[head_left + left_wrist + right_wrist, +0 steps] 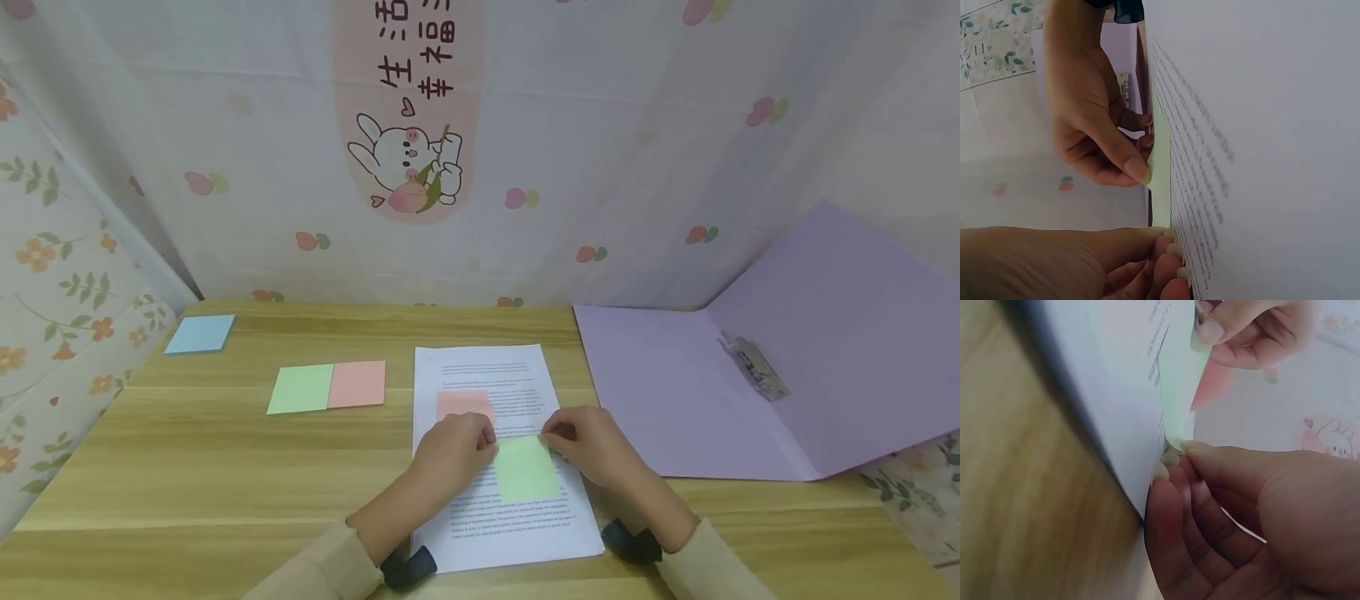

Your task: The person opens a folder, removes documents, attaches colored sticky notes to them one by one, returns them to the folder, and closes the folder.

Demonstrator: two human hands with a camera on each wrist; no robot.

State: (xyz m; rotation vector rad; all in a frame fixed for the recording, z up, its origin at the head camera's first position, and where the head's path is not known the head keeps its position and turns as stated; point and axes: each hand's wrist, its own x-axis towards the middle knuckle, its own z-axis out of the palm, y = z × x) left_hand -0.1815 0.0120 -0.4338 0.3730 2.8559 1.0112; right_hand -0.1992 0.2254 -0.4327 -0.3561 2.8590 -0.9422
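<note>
A green sticky note (pixel 527 471) lies over the lower middle of a stack of printed paper (pixel 517 537). My left hand (pixel 455 452) pinches the note's upper left corner between thumb and fingers. At the upper right corner my right hand (pixel 596 446) pinches the same note. In the right wrist view the green note (pixel 1179 375) bends up a little from the page between both hands. A pink sticky note (pixel 462 403) sits higher on the page, its lower part hidden behind my left hand.
Left of the paper, a green sticky pad (pixel 300 389) and a pink sticky pad (pixel 357 383) lie side by side. A blue pad (pixel 200 334) is at the table's far left. An opened purple folder (pixel 660 383) with a metal clip (pixel 756 368) stands at the right, before a patterned curtain (pixel 540 150).
</note>
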